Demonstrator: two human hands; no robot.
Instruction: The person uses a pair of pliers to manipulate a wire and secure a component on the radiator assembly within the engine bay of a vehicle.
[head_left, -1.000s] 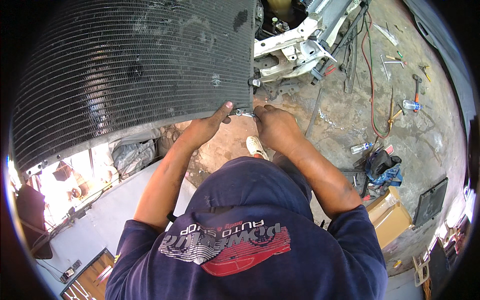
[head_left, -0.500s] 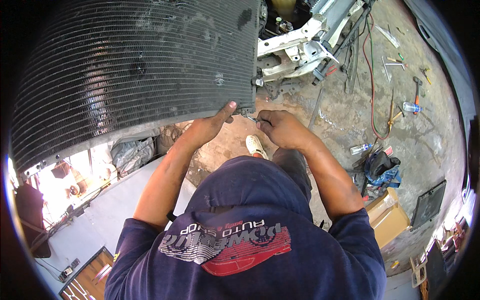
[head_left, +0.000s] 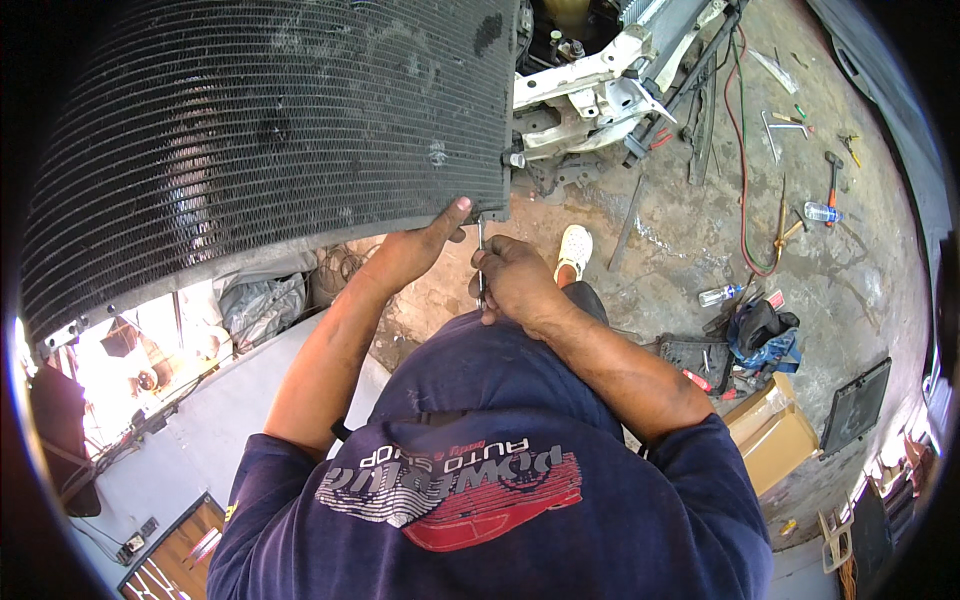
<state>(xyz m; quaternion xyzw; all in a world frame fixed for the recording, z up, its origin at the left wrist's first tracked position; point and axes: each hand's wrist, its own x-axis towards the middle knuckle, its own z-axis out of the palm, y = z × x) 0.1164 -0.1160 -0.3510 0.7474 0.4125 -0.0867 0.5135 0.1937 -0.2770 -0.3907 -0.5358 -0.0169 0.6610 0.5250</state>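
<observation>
A large dark finned radiator (head_left: pixel 310 120) fills the upper left. My left hand (head_left: pixel 420 248) is closed around its lower edge near the right corner, with the thumb on the finned face and the other fingers mostly hidden underneath. From below that corner, my right hand (head_left: pixel 522 280) grips a slim metal wrench (head_left: pixel 480 236). The wrench runs straight up to the radiator's bottom edge, just right of my left fingers. Its upper end meets the edge there, but the fastener is too small to make out.
Right of the radiator stands a white car front frame (head_left: pixel 590 90). On the concrete floor lie a hammer (head_left: pixel 835 180), water bottles (head_left: pixel 722 295), a red and green hose (head_left: pixel 745 190), a blue bag (head_left: pixel 765 340) and a cardboard box (head_left: pixel 775 430). Grey plastic sheeting (head_left: pixel 262 305) lies at left.
My right hand has swung left and down, turning the wrench from a slant to nearly upright in view. My left hand keeps its hold. My shoe has shifted right.
</observation>
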